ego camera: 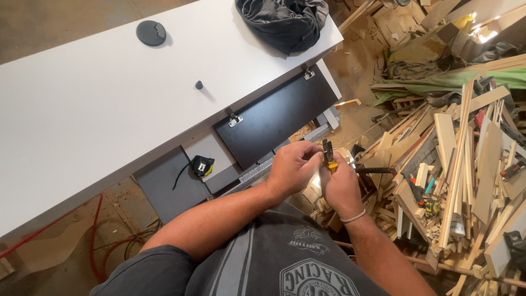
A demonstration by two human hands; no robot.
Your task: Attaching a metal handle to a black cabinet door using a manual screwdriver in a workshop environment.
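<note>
- Head view: pliers [328, 155] sit between left hand [292, 167] and right hand [341, 186], both closed around them.
- Pliers stand upright, dark tip pointing away, beside the white counter [82, 109].

surface [82, 109]: big white top, left side
dark cloth [282, 22]: bunched, top centre
tape measure [201, 165]: below surface edge
wood scraps [466, 164]: piled right

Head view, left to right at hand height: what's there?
Red cable on the floor → black-and-yellow tape measure → left hand → black-and-yellow pliers → right hand → heap of pale wood offcuts.
</note>
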